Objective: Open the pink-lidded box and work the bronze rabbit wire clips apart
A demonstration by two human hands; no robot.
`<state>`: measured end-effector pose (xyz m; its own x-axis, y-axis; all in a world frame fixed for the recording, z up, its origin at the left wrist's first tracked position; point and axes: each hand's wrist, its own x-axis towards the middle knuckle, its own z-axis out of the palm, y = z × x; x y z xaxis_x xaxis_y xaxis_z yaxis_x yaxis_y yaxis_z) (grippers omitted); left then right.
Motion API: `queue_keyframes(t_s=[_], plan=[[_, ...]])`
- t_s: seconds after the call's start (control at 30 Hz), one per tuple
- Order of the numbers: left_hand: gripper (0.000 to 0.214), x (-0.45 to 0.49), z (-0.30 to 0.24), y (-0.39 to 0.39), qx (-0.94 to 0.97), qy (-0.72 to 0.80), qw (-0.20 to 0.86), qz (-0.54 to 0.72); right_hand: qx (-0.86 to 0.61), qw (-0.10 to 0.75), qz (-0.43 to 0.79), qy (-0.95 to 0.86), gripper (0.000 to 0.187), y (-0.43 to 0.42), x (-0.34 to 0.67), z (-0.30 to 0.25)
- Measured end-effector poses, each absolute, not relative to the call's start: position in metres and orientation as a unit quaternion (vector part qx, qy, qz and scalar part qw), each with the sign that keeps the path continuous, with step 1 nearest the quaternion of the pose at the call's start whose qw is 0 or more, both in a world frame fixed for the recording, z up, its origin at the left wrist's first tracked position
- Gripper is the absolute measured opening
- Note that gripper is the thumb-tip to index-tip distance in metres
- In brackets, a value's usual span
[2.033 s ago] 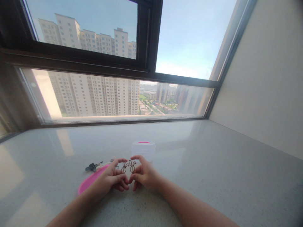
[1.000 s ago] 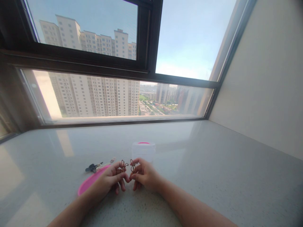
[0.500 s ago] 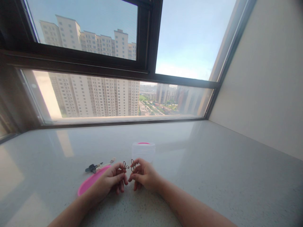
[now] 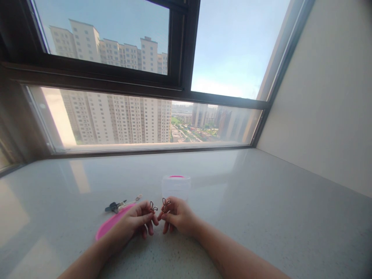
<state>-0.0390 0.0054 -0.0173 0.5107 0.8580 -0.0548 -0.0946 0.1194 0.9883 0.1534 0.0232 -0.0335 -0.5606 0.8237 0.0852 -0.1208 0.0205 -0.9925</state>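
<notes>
Just in front of the clear container, my left hand (image 4: 137, 221) pinches a thin brown looped piece (image 4: 152, 205) between thumb and fingers. My right hand (image 4: 180, 217) is closed on a second brown looped piece (image 4: 165, 203), facing the first with a small gap between the hands. Both pieces look like bent cord or wire with open loops at the top; their lower ends are hidden by the fingers. Partly under my left forearm, a pink oval tray or lid (image 4: 108, 228) lies on the pale counter (image 4: 261, 217).
Behind my hands stands a clear plastic container (image 4: 176, 188) with a pink spot on top. Left of it lie a dark grey tool-like item (image 4: 114, 207) and a thin pale piece (image 4: 132, 202). A dark-framed window (image 4: 186, 93) borders the far side; a wall (image 4: 325, 108) rises at right.
My right hand has turned slightly, and its looped piece has shifted a little to the right and down. My left hand's piece has dipped slightly.
</notes>
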Motion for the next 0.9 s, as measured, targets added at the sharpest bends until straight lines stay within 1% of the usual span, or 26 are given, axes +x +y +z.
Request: queue_keyframes(t_s=[0.4, 0.63, 0.9], plan=[[0.016, -0.0373, -0.0117, 0.0025, 0.532, 0.350, 0.687, 0.350, -0.291, 0.367, 0.644, -0.605, 0.046, 0.0233, 0.1543, -0.0321], [0.012, -0.0381, -0.0149, 0.0050, 0.519, 0.352, 0.691, 0.359, -0.298, 0.383, 0.645, -0.591, 0.046, 0.0231, 0.1539, -0.0305], [0.019, -0.0404, -0.0182, 0.0086, 0.535, 0.347, 0.683, 0.355, -0.291, 0.380, 0.654, -0.587, 0.042, 0.0255, 0.1547, -0.0353]])
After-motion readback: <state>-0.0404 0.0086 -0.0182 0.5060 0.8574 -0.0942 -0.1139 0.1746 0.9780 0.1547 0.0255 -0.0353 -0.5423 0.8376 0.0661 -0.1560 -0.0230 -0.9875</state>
